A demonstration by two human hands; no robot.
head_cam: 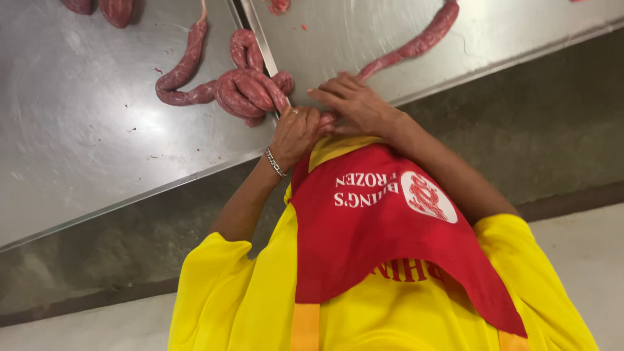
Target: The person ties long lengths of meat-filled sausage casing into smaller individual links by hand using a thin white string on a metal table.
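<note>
My left hand [296, 133], with a ring and a metal bracelet, is closed around a raw reddish sausage [327, 121] at the front edge of the steel table [78, 143]. My right hand [356, 107] presses against it from the right, fingers curled over the same spot on the sausage. From under my right hand a long unlinked length of sausage [419, 44] runs up and to the right across the table. A coiled bunch of finished links [250, 91] lies just left of my hands. The part of the sausage between my hands is mostly hidden.
A seam [257, 36] divides two steel tabletops. More sausage pieces [117, 10] lie at the far left edge, and a meat scrap [279, 6] lies at the top. My red apron [390, 234] and yellow shirt fill the lower view. Grey floor [559, 117] lies below the table edge.
</note>
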